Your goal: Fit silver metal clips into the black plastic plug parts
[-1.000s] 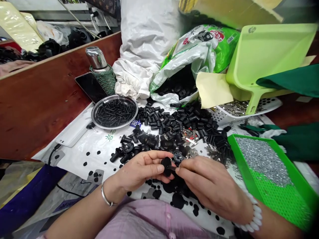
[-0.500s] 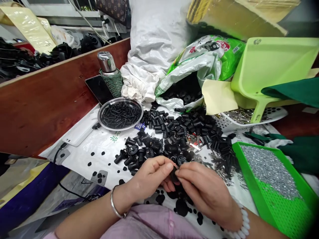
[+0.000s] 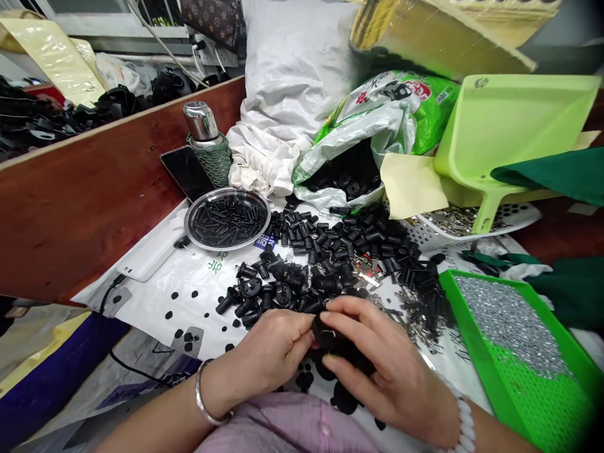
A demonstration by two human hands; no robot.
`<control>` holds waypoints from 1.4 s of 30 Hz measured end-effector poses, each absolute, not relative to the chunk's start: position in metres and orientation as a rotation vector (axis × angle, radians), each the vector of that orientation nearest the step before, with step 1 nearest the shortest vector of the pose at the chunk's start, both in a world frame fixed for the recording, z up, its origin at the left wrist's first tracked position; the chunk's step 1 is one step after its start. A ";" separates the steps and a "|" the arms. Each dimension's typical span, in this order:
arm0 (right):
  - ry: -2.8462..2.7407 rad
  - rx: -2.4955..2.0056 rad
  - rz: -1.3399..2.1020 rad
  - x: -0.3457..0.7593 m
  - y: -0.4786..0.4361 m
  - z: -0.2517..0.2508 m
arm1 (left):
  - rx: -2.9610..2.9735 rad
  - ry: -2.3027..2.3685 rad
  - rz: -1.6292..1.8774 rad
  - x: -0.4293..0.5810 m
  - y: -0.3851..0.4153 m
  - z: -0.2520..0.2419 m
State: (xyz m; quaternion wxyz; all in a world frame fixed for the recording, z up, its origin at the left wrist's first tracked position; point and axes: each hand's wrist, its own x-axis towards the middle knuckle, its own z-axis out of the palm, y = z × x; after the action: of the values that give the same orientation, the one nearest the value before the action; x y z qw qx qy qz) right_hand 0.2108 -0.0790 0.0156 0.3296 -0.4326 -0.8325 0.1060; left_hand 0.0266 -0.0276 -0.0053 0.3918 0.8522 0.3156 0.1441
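My left hand is closed, its fingertips pressed on the left side of a black plastic part at the bottom centre. From the right, my right hand curves round the same part, thumb below and fingers above. Part of the piece is hidden by my fingers. Just beyond my hands lies a heap of black cylindrical parts, some with round flanged ends. Small metal pieces are mixed in on its right side.
A round metal tray of black springs stands at left, near a flask and a phone. At right are a green tray with small silver pieces, a white basket and a lime dustpan. An open bag stands behind.
My left hand has shifted slightly left and its fingers are more curled. My right hand's fingers have spread wider around the black part, which shows more now.
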 end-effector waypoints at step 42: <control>-2.113 -1.155 0.394 0.224 -0.081 0.027 | 2.232 0.486 0.429 0.029 -0.018 -0.009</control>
State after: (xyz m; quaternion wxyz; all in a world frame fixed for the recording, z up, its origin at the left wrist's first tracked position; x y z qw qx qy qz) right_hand 0.2235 -0.0806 0.0266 0.3438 -0.4444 -0.8132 0.1518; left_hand 0.0289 -0.0176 -0.0085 0.3972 0.8813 0.1919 0.1694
